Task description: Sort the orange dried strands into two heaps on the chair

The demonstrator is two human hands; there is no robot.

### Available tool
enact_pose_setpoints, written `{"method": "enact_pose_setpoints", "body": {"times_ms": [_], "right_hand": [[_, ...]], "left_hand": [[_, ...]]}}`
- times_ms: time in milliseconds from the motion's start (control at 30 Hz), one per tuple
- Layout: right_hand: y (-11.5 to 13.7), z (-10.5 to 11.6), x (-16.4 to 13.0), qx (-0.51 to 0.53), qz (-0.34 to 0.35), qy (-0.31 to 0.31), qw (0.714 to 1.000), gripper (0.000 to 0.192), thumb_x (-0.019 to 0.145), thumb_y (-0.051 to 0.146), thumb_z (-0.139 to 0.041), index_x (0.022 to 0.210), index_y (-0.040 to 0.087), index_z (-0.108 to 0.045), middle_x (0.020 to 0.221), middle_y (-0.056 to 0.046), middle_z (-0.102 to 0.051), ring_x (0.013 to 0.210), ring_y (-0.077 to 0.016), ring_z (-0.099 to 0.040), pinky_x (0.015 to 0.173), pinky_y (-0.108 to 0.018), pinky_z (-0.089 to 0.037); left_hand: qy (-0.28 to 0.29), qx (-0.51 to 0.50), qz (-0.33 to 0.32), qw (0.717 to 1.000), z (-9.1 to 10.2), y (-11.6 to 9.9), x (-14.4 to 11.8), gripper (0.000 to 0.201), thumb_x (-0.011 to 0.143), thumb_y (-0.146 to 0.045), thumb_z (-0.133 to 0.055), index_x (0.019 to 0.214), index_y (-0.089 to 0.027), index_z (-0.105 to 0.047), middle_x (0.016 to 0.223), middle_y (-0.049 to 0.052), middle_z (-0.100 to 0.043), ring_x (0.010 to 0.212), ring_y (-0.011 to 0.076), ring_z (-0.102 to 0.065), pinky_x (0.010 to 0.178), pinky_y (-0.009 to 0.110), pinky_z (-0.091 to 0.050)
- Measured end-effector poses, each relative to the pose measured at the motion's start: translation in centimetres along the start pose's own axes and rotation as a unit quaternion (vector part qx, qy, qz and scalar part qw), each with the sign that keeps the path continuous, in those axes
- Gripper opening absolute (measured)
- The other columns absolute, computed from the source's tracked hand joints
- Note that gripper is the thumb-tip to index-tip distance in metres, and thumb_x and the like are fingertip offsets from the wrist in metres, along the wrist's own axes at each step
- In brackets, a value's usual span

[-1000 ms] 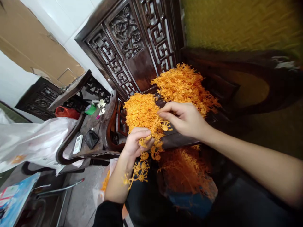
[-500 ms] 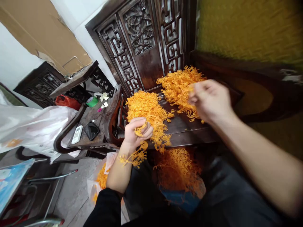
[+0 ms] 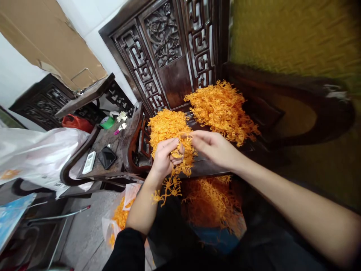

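My left hand [image 3: 166, 156] is closed around a branching orange plastic piece [image 3: 170, 188], whose star-tipped sprigs dangle below the fist. Close beside it, my right hand [image 3: 213, 146] pinches a thin orange bit at the left fist's fingertips. Both hands are in front of a left heap of small orange pieces [image 3: 166, 122] on a dark wooden seat [image 3: 207, 165]. A second heap of orange branching pieces [image 3: 220, 109] lies farther right on the same seat. Where the held piece passes through my left fingers, it is partly hidden.
Below the seat, a blue container [image 3: 217, 239] holds more orange strands. A plastic bag [image 3: 107, 226] with orange pieces stands on the floor. On the side table lie a white remote [image 3: 89, 162], a black object [image 3: 107, 157] and green tape [image 3: 107, 122]. A carved chair back [image 3: 172, 81] rises behind.
My right hand has moved left from the right heap to meet my left hand, pinching an orange bit there. My left hand keeps its hold and has shifted slightly right.
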State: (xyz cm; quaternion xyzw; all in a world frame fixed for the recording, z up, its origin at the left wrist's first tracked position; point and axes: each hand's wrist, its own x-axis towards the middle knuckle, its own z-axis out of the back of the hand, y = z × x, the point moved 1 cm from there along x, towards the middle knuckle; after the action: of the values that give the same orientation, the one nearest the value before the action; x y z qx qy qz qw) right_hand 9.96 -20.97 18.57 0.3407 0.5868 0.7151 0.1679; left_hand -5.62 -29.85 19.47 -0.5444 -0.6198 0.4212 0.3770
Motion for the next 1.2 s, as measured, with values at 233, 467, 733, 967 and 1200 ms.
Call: {"method": "enact_pose_setpoints", "body": {"times_ms": [233,467,733,967,1200], "right_hand": [[-3.3,5.1,1.8,-0.459,-0.014,-0.103,0.882,0.017,0.097,0.027,-0.054,0.088,0.017,-0.065,0.089,-0.013,-0.07,0.078,-0.0253,-0.064,0.074,-0.038,-0.045],[-1.6,2.5,0.1,-0.219,0.039,-0.083,0.971,0.025,0.104,0.029,-0.044,0.112,0.017,-0.066,0.081,-0.005,-0.07,0.067,-0.018,-0.064,0.068,-0.032,-0.05],[-0.2,-0.8,-2.1,-0.395,0.345,-0.115,0.843,0.06,0.097,0.046,-0.068,0.145,0.011,-0.054,0.092,-0.008,-0.072,0.078,-0.0191,-0.067,0.068,-0.031,-0.053],[-0.5,-0.6,-1.3,-0.467,0.367,-0.092,0.799,0.033,0.104,0.036,-0.06,0.129,0.017,-0.068,0.094,-0.006,-0.072,0.078,-0.0142,-0.067,0.065,-0.026,-0.049],[-0.7,-0.7,-0.5,-0.496,0.346,-0.12,0.787,0.025,0.105,0.023,-0.05,0.088,0.015,-0.067,0.078,-0.004,-0.064,0.066,-0.0138,-0.057,0.055,-0.03,-0.036]], "left_hand": [[-0.027,-0.031,-0.065,0.997,0.3,-2.4,-1.4,0.043,0.082,-0.032,-0.072,0.05,-0.016,-0.048,0.043,-0.005,-0.03,0.037,0.0055,-0.028,0.036,0.019,-0.019],[-0.122,0.019,-0.002,0.992,-0.1,0.5,-0.2,0.03,0.088,-0.041,-0.073,0.079,-0.013,-0.072,0.062,-0.001,-0.049,0.052,0.0069,-0.042,0.048,0.02,-0.036],[-0.169,0.041,-0.039,0.984,-0.8,1.5,0.3,0.02,0.093,-0.03,-0.066,0.08,-0.018,-0.076,0.08,0.006,-0.07,0.074,0.0151,-0.061,0.067,0.026,-0.051],[-0.107,0.016,0.011,0.994,-1.6,1.6,-0.4,0.022,0.089,-0.037,-0.073,0.08,-0.018,-0.073,0.075,0.005,-0.063,0.068,0.0138,-0.054,0.057,0.024,-0.045],[-0.066,0.033,0.037,0.997,-1.4,0.3,-1.0,0.043,0.081,-0.046,-0.083,0.067,-0.013,-0.06,0.059,-0.005,-0.035,0.052,0.0042,-0.03,0.046,0.017,-0.023]]}}
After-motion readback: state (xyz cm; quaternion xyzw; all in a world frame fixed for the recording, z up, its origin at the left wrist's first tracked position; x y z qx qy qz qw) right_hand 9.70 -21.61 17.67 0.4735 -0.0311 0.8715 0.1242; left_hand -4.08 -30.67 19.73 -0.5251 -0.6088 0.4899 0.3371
